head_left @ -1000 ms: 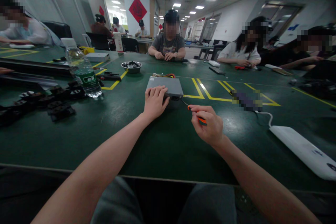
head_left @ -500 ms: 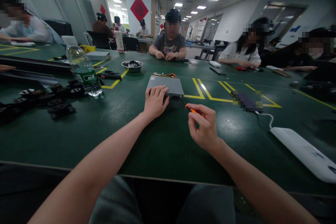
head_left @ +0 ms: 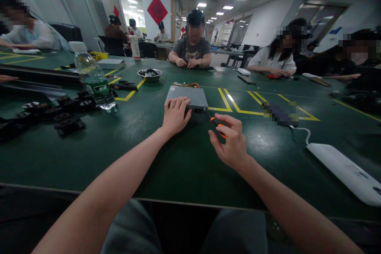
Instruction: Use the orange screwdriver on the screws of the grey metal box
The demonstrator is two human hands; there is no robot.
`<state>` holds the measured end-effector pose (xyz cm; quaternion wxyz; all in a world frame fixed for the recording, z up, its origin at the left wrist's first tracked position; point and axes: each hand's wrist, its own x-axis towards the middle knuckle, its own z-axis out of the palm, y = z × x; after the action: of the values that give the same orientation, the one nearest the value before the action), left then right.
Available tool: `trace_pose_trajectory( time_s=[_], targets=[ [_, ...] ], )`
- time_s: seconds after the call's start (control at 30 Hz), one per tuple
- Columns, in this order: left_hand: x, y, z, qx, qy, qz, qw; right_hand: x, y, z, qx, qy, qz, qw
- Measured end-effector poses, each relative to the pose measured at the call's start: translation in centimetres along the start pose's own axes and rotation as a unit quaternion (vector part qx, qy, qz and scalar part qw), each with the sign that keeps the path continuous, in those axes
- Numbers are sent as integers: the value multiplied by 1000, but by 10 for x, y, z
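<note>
A flat grey metal box point(head_left: 190, 96) with coloured wires at its far end lies on the green table point(head_left: 133, 143). My left hand point(head_left: 175, 114) rests on its near left corner, fingers curled over the edge and pressing it down. My right hand point(head_left: 229, 142) is closed round a small screwdriver point(head_left: 216, 122) with an orange and black handle. The thin shaft points up and left, its tip at the box's near right corner.
A water bottle point(head_left: 93, 76) and several black parts point(head_left: 59, 113) sit at the left. A metal bowl point(head_left: 149, 74) stands beyond the box. A white power strip point(head_left: 345, 171) with a cable lies at right. Other people sit round the table's far side.
My right hand has shifted slightly left and turned, bringing the screwdriver closer to the box's near right corner. My left hand stays on the box.
</note>
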<state>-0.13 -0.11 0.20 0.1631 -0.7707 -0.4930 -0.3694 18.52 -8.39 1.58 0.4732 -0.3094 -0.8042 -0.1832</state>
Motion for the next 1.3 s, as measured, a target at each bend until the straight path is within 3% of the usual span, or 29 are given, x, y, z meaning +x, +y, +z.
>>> trace_pose_trajectory(
  time_s=[0.27,0.5,0.7,0.83,1.07,1.3],
  targets=[
    [0,-1,1,-6,3,-1,1000,1,1,0,27,-9,9,1000],
    [0,0,1,-11,-1,-1,1000,5,-2,-5,-66,-8,-74,995],
    [0,0,0,-9,2,1,1000,3,2,-4,-19,32,-41,998],
    [0,0,-1,-8,-2,1,1000,3,2,-4,-5,2,-51,999],
    [0,0,-1,-10,-2,1,1000,1,-1,-2,-69,-17,-82,994],
    [-1,-1,0,-7,-2,1,1000,-2,-1,0,-7,-43,-77,996]
  ],
)
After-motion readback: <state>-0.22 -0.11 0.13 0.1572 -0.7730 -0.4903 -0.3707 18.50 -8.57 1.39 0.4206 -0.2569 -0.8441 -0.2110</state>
